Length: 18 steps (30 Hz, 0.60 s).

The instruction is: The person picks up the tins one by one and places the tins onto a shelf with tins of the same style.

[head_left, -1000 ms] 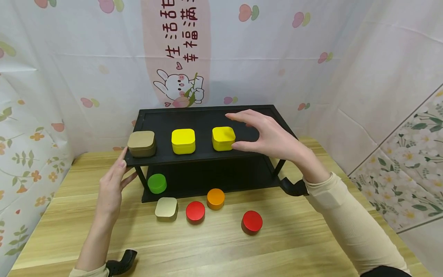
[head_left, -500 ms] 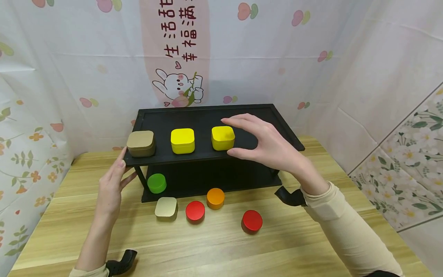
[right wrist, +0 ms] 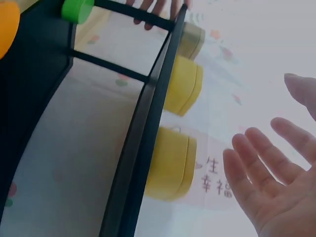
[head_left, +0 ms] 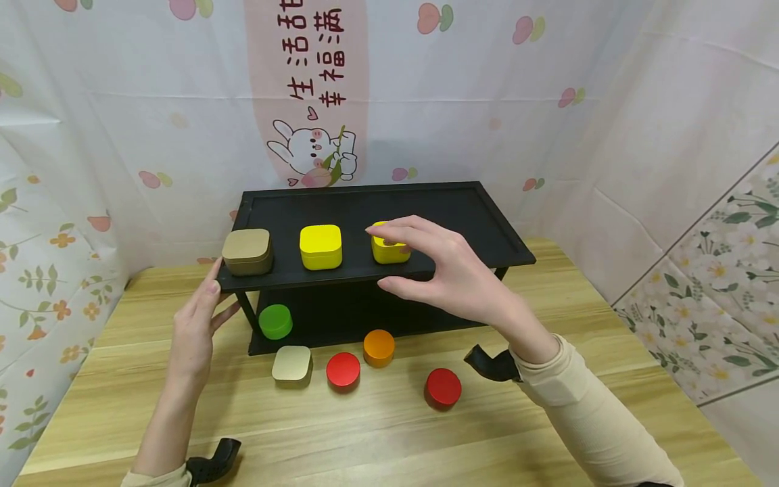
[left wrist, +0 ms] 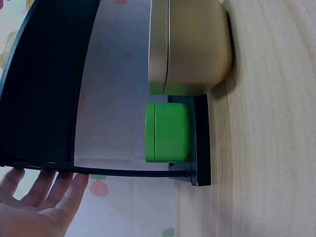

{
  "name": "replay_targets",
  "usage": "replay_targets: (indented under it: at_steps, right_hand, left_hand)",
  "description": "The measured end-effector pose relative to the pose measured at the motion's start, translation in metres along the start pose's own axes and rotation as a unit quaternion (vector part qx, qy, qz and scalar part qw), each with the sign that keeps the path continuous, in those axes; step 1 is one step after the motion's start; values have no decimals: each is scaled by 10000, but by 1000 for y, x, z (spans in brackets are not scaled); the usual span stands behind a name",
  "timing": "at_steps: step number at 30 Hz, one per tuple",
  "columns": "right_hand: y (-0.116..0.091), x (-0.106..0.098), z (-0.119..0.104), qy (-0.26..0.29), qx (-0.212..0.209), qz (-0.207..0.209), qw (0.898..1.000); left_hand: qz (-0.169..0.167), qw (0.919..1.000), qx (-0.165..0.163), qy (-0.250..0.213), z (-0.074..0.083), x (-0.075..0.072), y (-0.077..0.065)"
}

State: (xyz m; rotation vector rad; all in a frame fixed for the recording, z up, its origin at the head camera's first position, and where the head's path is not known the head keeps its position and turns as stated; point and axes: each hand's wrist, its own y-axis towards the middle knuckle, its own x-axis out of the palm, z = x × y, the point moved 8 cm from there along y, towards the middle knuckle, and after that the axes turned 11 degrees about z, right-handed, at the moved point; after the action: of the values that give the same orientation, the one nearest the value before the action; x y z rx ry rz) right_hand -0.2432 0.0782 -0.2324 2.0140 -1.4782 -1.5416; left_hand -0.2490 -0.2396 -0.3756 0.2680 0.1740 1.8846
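Note:
My left hand (head_left: pixel 193 331) rests its fingertips on the left end of the black two-tier shelf (head_left: pixel 438 203); in the left wrist view those fingers (left wrist: pixel 60 190) are nearly straight along the edge. A tan square tin (head_left: pixel 247 252) sits beside it on the top tier. Further right stand two yellow tins, a middle one (head_left: pixel 320 247) and a right one (head_left: pixel 389 253). My right hand (head_left: pixel 447 267) hovers before the right yellow tin, partly covering it, thumb and fingers spread apart. In the right wrist view, nothing is between its fingers (right wrist: pixel 261 177).
A green round tin (head_left: pixel 276 322) is on the lower tier at left. On the wooden table (head_left: pixel 341 446) in front lie a cream square tin (head_left: pixel 291 364), an orange round tin (head_left: pixel 379 348) and two red round tins, one left (head_left: pixel 343 370), one right (head_left: pixel 443 388). Patterned cloth hangs behind.
My right hand has moved left and toward me, from the right yellow tin's right side to in front of it. The left hand and the tins have stayed put.

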Motion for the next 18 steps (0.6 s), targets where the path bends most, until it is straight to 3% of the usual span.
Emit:
replay_targets:
  at_steps: [18]
  right_hand:
    - [-10, 44, -9, 760, 201, -243, 9966]
  left_hand:
    - [-17, 9999, -82, 133, -1, -1, 0]
